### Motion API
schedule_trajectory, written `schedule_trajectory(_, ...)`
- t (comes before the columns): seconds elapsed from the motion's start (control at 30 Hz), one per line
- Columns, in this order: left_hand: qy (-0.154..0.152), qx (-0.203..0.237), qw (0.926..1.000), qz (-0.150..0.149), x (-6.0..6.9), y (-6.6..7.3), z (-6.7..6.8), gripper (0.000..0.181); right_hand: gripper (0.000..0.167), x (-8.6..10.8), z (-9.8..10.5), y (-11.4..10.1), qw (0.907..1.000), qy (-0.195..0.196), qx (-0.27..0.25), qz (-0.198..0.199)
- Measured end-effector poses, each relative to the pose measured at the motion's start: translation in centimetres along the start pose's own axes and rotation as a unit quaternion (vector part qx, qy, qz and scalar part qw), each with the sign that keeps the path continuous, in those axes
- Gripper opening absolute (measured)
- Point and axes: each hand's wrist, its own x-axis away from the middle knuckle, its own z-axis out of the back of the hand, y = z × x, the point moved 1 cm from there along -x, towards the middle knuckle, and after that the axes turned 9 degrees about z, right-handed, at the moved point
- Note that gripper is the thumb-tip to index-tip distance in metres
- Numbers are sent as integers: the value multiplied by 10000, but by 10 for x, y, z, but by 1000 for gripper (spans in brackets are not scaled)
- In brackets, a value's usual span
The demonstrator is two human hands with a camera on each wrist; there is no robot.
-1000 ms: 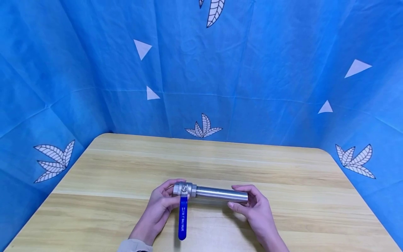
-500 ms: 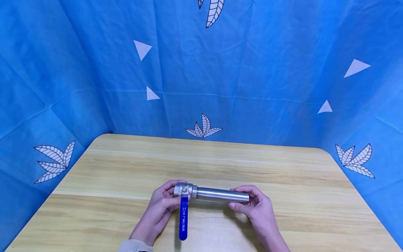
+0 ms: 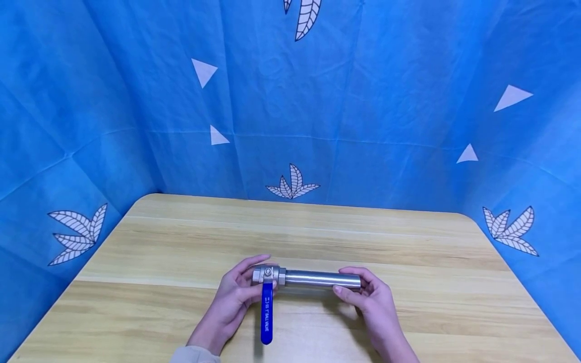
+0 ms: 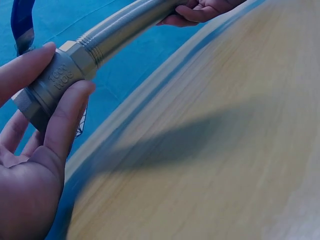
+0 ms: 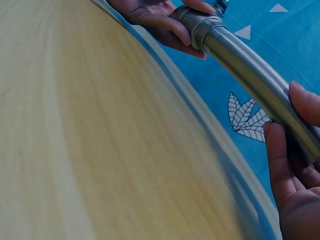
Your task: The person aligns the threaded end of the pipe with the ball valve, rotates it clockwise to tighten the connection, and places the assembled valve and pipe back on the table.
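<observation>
In the head view, a metal ball valve [image 3: 269, 274] with a long blue lever handle [image 3: 267, 317] is joined to a shiny steel pipe [image 3: 317, 279] that runs to the right. My left hand [image 3: 229, 297] holds the valve body between thumb and fingers, with the index finger extended behind it. My right hand [image 3: 375, 300] grips the free end of the pipe, thumb in front and fingers behind. Some pipe thread [image 4: 91, 49] shows beside the valve's hex end in the left wrist view. Both pieces are held above the table, their shadow beneath.
A light wood-grain table [image 3: 290, 232] with rounded far corners lies under the hands. Blue cloth [image 3: 290, 101] printed with white leaves and triangles hangs behind it and on both sides.
The valve and pipe have shifted slightly right, and the pipe's right end has levelled a little. My left index finger has lifted from the valve. The right thumb and fingers have shifted on the pipe.
</observation>
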Motion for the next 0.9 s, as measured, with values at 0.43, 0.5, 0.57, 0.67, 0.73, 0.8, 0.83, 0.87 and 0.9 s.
schedule_trajectory(0.43, 48, -9, 9999, 98, 2, 1, 0, 56, 44, 1, -3, -2, 9999, -64, -99, -58)
schedule_trajectory(0.5, 114, 47, 9999, 117, 1, 1, -1, 57, 49, 1, -2, -3, 9996, -225, -173, 77)
schedule_trajectory(0.57, 160, 94, 9998, 121, 1, 1, -1, 58, 53, 1, -1, -3, 9982, -420, -301, 295)
schedule_trajectory(0.67, 169, 145, 9997, 116, 1, 1, 0, 58, 54, 1, 2, -3, 9937, -670, -549, 715)
schedule_trajectory(0.73, 128, 153, 9998, 96, 1, 1, 0, 58, 50, 1, 5, -2, 9908, -742, -681, 902)
schedule_trajectory(0.8, 70, 161, 9998, 78, 2, 2, 0, 58, 46, 1, 7, -1, 9891, -762, -774, 992)
schedule_trajectory(0.83, 41, 168, 9998, 71, 2, 2, 0, 57, 45, 1, 8, 0, 9889, -755, -800, 995)
schedule_trajectory(0.87, 8, 173, 9998, 60, 3, 2, 0, 57, 45, 0, 9, 0, 9890, -748, -809, 983)
schedule_trajectory(0.9, -11, 179, 9998, 53, 3, 2, -1, 57, 44, 0, 9, 0, 9893, -743, -809, 959)
